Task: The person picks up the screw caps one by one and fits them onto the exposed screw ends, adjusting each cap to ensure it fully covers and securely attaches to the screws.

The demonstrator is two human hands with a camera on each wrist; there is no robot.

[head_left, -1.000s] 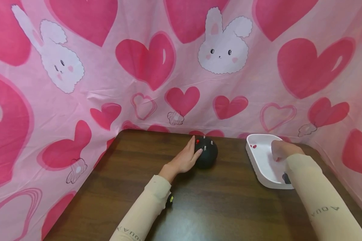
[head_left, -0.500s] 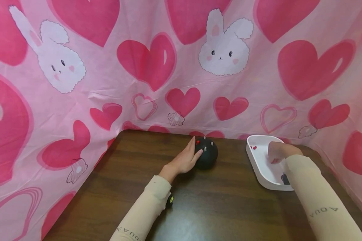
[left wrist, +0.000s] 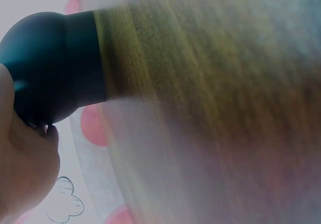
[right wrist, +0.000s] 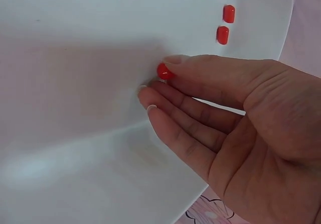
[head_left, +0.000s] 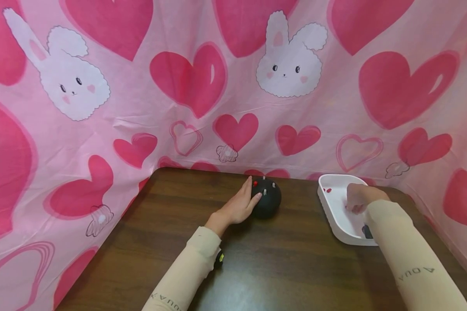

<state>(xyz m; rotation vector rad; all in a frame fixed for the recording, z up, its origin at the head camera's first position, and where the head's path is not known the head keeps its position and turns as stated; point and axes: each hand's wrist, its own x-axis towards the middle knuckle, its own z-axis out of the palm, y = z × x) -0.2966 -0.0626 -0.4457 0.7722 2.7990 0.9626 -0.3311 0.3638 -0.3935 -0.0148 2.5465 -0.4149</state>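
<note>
A black ball on a short round base (head_left: 270, 205) stands near the back of the table; several small silver pegs and one red piece (head_left: 255, 183) show on its top. My left hand (head_left: 237, 205) holds the ball from its left side, thumb on the front, fingers behind. In the left wrist view the ball's smooth side and base (left wrist: 83, 58) show. To the right, my right hand (head_left: 359, 198) is down inside a white tray (head_left: 331, 216). Its thumb and forefinger pinch a small red round-ended piece (right wrist: 164, 72). Two more red pieces (right wrist: 225, 25) lie on the tray bottom.
Beside the right sleeve, a dark object (head_left: 367, 232) lies in the tray's near end, partly covered. The brown wooden table (head_left: 295, 268) meets a pink heart-and-rabbit cloth (head_left: 241, 95) hung behind and at both sides.
My right hand has shifted slightly left and lower within the tray. The left hand and black ball have stayed in place.
</note>
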